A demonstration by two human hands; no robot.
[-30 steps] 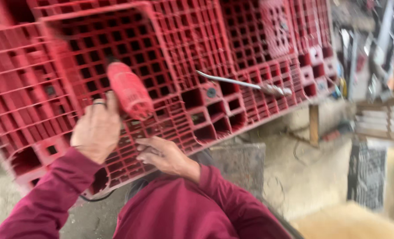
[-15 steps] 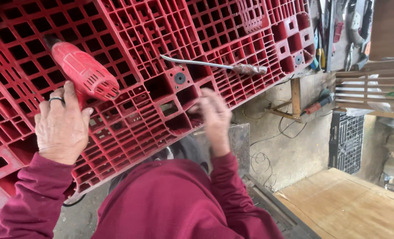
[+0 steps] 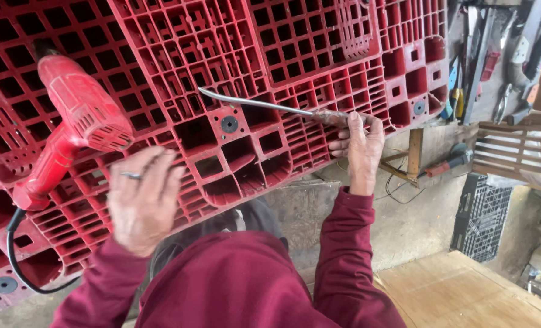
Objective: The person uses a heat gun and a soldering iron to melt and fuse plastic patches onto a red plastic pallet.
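Right hand [image 3: 360, 149] is closing its fingers around the rusty handle end of a thin metal rod [image 3: 255, 105], which is lying slantwise across the red plastic pallet [image 3: 295, 48], its bent tip sitting just above a round black bolt cap [image 3: 229, 124] near the pallet's lower edge. Left hand [image 3: 141, 203] is hovering blurred, fingers loosely spread and gripping nothing, just beside a red heat gun [image 3: 79, 124] resting on the pallet's left part, its black cord [image 3: 15, 255] looping toward the lower left corner. Tools are hanging on the wall past the pallet's right edge.
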